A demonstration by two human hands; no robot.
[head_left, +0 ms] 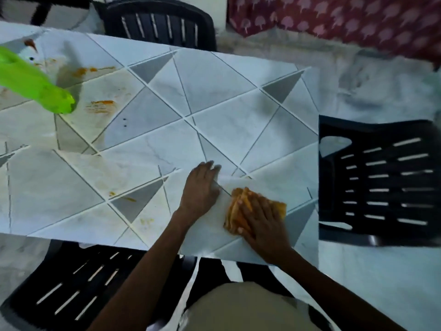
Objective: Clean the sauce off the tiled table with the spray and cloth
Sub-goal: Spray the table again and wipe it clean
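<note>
Below us lies the white and grey diagonally tiled tabletop, its long axis running left to right. Orange sauce smears remain toward its far left corner, beside the bright green plastic spray bottle lying on its side. Our crumpled orange-stained cloth sits near the near right edge. Our right hand presses flat on it, fingers spread; our left hand rests open just beside. The sauce lies well left, nearer our left arm.
</note>
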